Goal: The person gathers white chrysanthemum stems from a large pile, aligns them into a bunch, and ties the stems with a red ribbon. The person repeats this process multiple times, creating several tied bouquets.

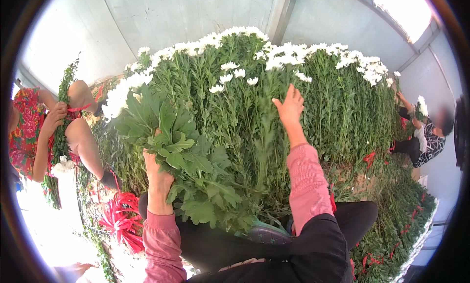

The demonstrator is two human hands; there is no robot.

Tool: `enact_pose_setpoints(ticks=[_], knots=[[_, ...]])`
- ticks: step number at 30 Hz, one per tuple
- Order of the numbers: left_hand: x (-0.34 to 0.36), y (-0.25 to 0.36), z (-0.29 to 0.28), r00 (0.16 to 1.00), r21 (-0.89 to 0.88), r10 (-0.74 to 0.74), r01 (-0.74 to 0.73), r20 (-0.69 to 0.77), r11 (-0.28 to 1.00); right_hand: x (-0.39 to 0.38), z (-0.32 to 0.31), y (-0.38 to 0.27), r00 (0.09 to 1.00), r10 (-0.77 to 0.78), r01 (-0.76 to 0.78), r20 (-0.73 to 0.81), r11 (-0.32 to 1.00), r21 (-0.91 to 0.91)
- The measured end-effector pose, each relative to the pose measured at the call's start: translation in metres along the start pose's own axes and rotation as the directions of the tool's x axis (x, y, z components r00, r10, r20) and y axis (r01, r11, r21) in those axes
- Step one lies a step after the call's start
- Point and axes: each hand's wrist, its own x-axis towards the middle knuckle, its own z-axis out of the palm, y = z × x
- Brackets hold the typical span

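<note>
My left hand (159, 178) is closed round a leafy bunch of white chrysanthemums (178, 141); the leaves cover most of its fingers. The bunch slants up to the left, where white blooms show at its far end. My right hand (292, 107) is open, thumb and fingers apart, over the wide heap of chrysanthemum stems (333, 112) in front of me. Close beyond its fingertips a blurred white bloom (274, 64) tops a stem. A few loose blooms (239, 73) lie lower than the row of white heads along the heap's far edge.
Red ties (122, 219) lie in a pile left of my legs. A person (36, 131) on the left holds a bundle of stems; another person (426, 136) at the far right holds white flowers. More stems with red ties (396, 224) lie at the right. Pale wall panels (196, 14) stand behind.
</note>
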Motion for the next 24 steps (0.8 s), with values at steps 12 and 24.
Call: enact_pose_setpoints(ticks=[12,24], knots=[[0.021,-0.029,-0.013,0.993,0.101,-0.080,0.089,-0.090,0.991,-0.052,0.093,-0.036,0.944,0.043,-0.124,0.327,0.965,0.232],[0.028,-0.041,-0.005,0.991,-0.013,-0.126,0.126,-0.037,0.992,-0.048,0.086,-0.018,0.873,0.017,-0.196,0.488,0.928,0.318]])
